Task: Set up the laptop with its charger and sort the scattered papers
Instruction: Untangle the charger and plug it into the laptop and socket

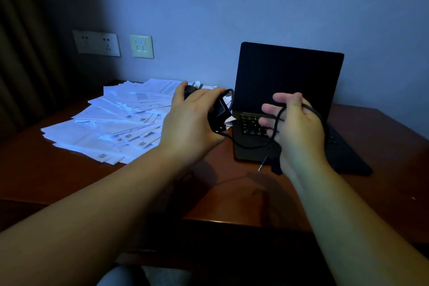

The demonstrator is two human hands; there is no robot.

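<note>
- We see the charger (217, 109), a black power brick with cord bunched against it, held up above the tabletop (69, 176) between the papers and the laptop, in front of the laptop's left edge.
- Our left hand (192, 118) grips the charger from the left, its fingers (209, 94) curled over the top of the brick.
- The charger's cable (253, 146) sags in a loop from the brick across to our right hand (294, 123), passes over that palm and runs on over the back of the hand.
- Our right hand is raised in front of the laptop keyboard, palm turned leftwards, its fingers loosely bent and spread; the cable lies across the hand, and we cannot tell whether the thumb or any finger pinches it.
- The cable's plug tip (262, 165), a thin metal barrel, hangs free below the right hand, just in front of the laptop's front edge and not plugged in.
- The laptop (287, 81) stands open on the right part of the tabletop, screen dark, keyboard partly hidden behind our right hand.
- The papers (111, 123) lie fanned and overlapping on the left part of the tabletop, spreading from near the wall to near the front left; their right edge reaches behind our left hand.
- On the wall (232, 7) above the papers sit a power socket plate (96, 43) and, to its right, a smaller pale data plate (141, 46).
- A dark curtain (25, 42) hangs at the far left.
</note>
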